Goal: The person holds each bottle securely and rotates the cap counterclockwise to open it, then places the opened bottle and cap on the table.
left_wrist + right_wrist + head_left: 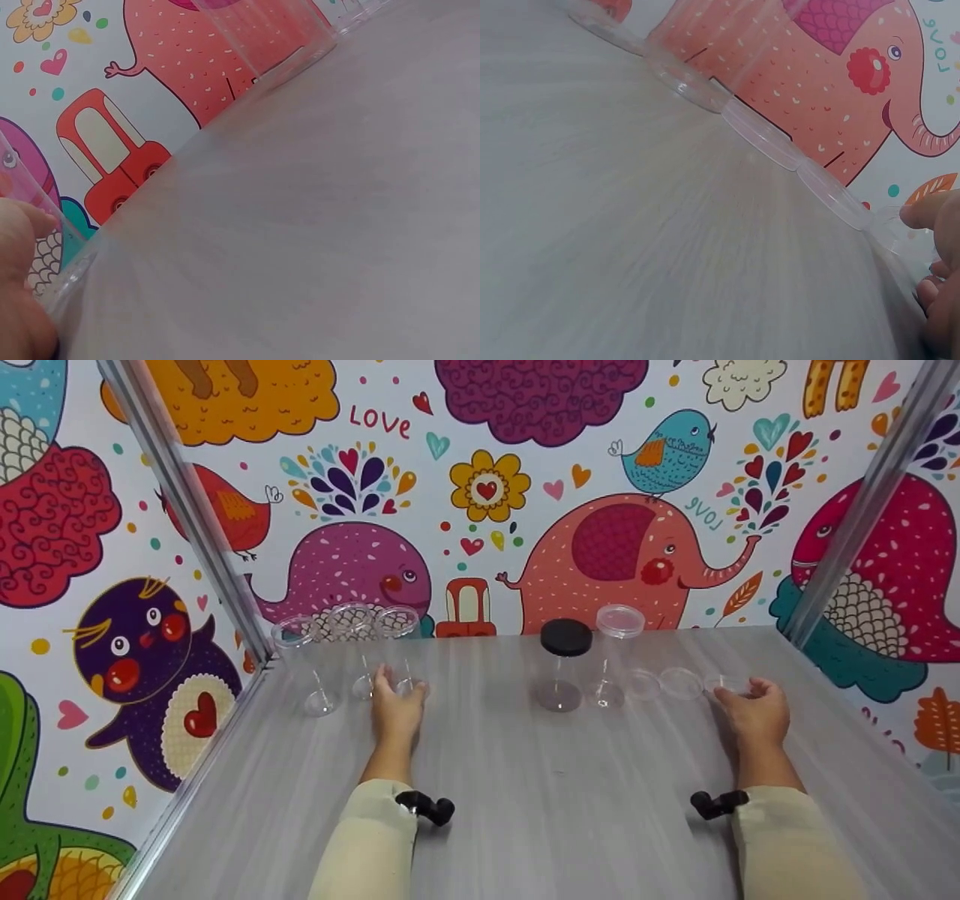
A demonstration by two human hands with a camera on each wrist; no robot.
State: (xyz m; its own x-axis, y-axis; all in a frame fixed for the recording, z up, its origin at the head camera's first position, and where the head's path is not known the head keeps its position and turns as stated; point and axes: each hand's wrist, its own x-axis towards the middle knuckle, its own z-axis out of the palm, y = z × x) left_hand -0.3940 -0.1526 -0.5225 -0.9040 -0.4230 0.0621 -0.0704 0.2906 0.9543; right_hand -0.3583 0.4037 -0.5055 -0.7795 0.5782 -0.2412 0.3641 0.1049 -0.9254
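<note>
My left hand (397,709) is around the lower part of a clear plastic jar (397,641), the rightmost of three at the left. Its thumb lies along the right side of the jar wall, which also shows in the left wrist view at the left edge. At the right end of the row, my right hand (754,712) pinches a clear round lid (724,683) between thumb and fingers, low at the table. Two more clear lids lie flat just left of it, a nearer one (681,683) and a farther one (643,685).
Two other clear jars, one far left (307,667) and one beside it (352,637), stand upright. Right of centre are a jar with a black lid (566,637) and a jar with a clear lid (620,621). A patterned wall (480,547) rises behind the grey table (555,810).
</note>
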